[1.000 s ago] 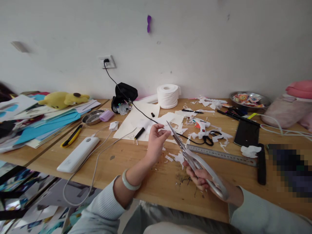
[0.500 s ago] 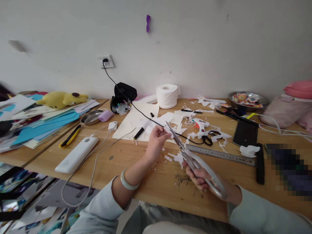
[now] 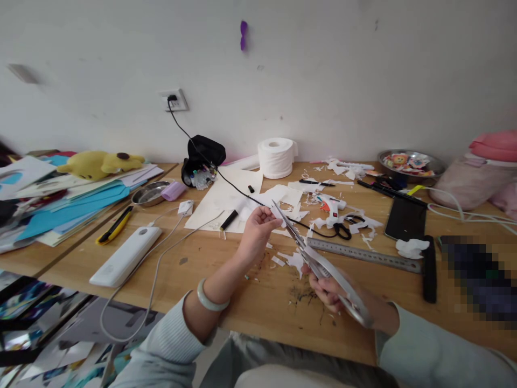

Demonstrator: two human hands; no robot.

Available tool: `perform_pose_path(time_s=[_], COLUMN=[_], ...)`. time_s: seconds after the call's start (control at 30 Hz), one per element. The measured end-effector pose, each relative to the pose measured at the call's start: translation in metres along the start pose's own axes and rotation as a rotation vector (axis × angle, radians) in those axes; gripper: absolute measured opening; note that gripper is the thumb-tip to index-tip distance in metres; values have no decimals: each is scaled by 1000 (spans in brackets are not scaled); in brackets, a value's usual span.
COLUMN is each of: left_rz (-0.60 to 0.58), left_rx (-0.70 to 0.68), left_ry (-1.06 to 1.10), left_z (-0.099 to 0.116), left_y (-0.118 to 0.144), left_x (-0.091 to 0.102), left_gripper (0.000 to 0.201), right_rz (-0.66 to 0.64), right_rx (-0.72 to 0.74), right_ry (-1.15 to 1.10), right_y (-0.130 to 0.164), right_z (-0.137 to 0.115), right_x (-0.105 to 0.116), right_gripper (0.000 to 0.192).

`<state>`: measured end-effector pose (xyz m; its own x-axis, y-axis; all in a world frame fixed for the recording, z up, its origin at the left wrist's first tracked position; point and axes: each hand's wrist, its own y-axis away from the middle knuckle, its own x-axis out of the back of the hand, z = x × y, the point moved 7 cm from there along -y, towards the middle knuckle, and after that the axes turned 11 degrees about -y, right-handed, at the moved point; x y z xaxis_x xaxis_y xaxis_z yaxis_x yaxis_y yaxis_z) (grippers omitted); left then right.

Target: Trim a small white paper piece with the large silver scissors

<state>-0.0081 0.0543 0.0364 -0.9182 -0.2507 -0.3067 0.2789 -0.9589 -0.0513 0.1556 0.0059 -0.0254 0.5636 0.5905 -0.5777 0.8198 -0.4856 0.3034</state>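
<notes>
My right hand (image 3: 329, 288) is wrapped round the handles of large silver scissors (image 3: 319, 261), whose blades point up and to the left. Close to the blade tips, my left hand (image 3: 259, 229) is closed in a pinch on a small piece of white paper (image 3: 276, 220), mostly hidden by the fingers and blades. Beneath the hands, white paper scraps (image 3: 294, 261) and dark smudges mark the wooden table (image 3: 194, 275). A metal ruler (image 3: 363, 255) lies just beyond my right hand.
A toilet paper roll (image 3: 276, 158) stands at the back. A glue gun (image 3: 332, 210), small black scissors (image 3: 344, 230) and a phone (image 3: 405, 217) lie to the right. On the left are a white power bank (image 3: 126, 255), a yellow cutter (image 3: 114, 225) and cables. A black cord crosses behind my hands.
The whole view has shifted very slightly. Both hands keep nearly the same pose, with the scissors still by the paper piece.
</notes>
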Motion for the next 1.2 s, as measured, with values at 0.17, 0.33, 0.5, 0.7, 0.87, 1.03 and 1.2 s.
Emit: perform_pose_path(time_s=[0.17,0.33,0.5,0.7,0.87,1.03,1.2], left_rz=[-8,-9,-11,-7,-12,-10,-36], left_rx=[2,11,6,10,16,31,42], left_ry=[-6,2,-2,13,28,47,32], left_z=[0,0,1,0,-2,-3,-3], left_y=[-1,-1,-1,-2,-3,-2,0], left_x=[0,0,0,2,2,2,-2], left_gripper=[28,28,27,27,26,28,28], right_rz=[-5,13,9,-5,8,28,34], right_rx=[10,-17,3,-15,-40,-43,-19], right_ry=[-6,-53,-94,-156,-135,-121,-88], right_y=[0,0,-2,-6,-5,-3,-2], right_z=[-2,0,2,8,9,10,8], right_x=[-1,0,1,6,8,8,9], right_gripper=[40,43,38,39,43,42,38])
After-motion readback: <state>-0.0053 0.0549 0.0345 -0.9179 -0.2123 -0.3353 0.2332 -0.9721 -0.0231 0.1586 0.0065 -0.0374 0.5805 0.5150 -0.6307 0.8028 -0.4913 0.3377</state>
